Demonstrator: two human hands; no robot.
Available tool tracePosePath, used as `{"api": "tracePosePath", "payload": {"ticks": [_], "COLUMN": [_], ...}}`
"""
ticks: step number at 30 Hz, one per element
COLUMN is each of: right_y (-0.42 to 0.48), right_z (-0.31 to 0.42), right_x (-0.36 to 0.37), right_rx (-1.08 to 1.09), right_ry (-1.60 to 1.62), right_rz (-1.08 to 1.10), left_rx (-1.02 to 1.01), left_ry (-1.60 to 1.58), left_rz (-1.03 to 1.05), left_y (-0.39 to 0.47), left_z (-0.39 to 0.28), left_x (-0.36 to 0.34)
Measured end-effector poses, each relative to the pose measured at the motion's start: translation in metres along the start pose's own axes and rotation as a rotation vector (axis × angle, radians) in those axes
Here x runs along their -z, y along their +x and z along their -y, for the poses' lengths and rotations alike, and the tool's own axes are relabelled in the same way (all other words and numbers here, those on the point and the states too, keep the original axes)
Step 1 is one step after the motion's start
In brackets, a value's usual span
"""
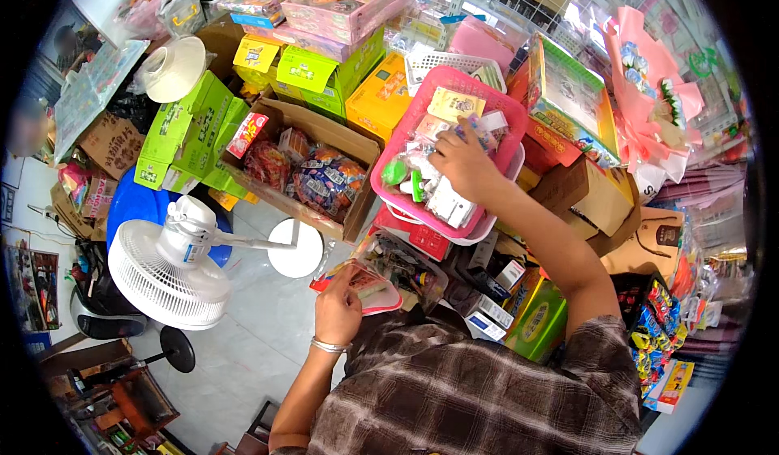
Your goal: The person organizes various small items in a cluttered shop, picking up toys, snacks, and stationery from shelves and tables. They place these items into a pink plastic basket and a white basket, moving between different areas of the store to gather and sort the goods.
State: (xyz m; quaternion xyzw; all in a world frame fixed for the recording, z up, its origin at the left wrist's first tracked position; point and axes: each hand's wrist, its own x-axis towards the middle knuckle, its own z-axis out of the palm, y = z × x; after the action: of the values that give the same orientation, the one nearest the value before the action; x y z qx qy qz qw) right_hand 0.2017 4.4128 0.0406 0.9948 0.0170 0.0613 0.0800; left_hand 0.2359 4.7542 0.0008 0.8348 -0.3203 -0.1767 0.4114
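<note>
My right hand (465,160) reaches into a pink plastic basket (387,145), its fingertips on small clear-wrapped packets (484,132); whether they grip one I cannot tell. Inside the basket lie a cream card packet (455,104), a green-capped item (417,185) and white packages (450,202). Lower and to the left, my left hand (338,306), with a silver bangle at the wrist, pinches a flat red-edged plastic packet (374,291). Beside that packet is a clear plastic bin (435,281) of small mixed goods.
An open cardboard box (292,208) of wrapped sweets stands left of the basket. A white fan (173,272) is at the left, its round base (296,248) on the tiled floor. Green cartons (182,132), a white basket (453,62) and a pink-wrapped bouquet (645,90) surround the area.
</note>
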Motion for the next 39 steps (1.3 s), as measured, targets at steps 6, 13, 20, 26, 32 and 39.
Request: {"api": "tracePosePath", "payload": {"ticks": [6, 13, 20, 26, 32, 39], "right_y": [0.000, 0.013, 0.036, 0.035, 0.034, 0.039], "right_z": [-0.029, -0.014, 0.007, -0.031, -0.043, -0.028], "right_x": [0.029, 0.006, -0.019, -0.010, 0.008, -0.016], "right_rx": [-0.045, -0.001, -0.098, -0.350, -0.344, -0.252], "right_ry": [-0.049, 0.044, -0.133, 0.087, 0.337, 0.096], "right_rz": [-0.023, 0.126, -0.238, 0.089, -0.063, 0.034], "left_rx": [0.107, 0.043, 0.090, 0.028, 0.068, -0.058], "left_ry": [-0.037, 0.016, 0.003, 0.015, -0.010, 0.074], "left_rz": [0.023, -0.015, 0.006, -0.027, 0.006, -0.066], "left_y": [-0.002, 0.002, 0.006, 0.004, 0.006, 0.007], "left_z": [0.015, 0.019, 0.014, 0.022, 0.026, 0.032], "left_x": [0.002, 0.004, 0.009, 0.009, 0.008, 0.002]}}
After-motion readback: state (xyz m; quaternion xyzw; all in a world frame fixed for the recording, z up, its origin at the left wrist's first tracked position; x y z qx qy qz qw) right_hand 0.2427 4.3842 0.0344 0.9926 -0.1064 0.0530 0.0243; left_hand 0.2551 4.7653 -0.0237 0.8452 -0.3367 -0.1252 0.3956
